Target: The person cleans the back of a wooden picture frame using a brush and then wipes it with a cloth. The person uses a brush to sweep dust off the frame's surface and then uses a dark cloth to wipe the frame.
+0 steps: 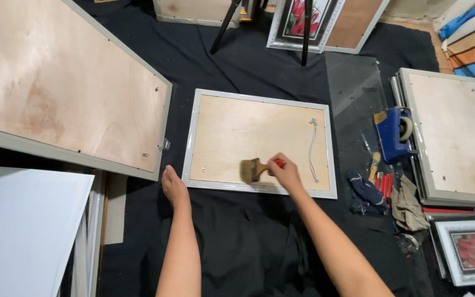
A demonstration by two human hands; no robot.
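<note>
Right hand (286, 171) is clamped on a red-handled paintbrush (255, 169), bristles resting on the plywood back of a white-edged picture frame (259, 142) lying face down on black cloth (248, 242). Left hand (174, 186), fingers together and holding nothing, presses the cloth at the frame's lower left corner. A larger plywood-backed frame (61, 82) lies to the left. A blue tape dispenser (392, 132) sits well to the right. A white cord (311, 148) lies on the backing near the brush.

The right hand (286, 171) holds a paintbrush (255, 169) on a frame's plywood back (237, 132).
</note>
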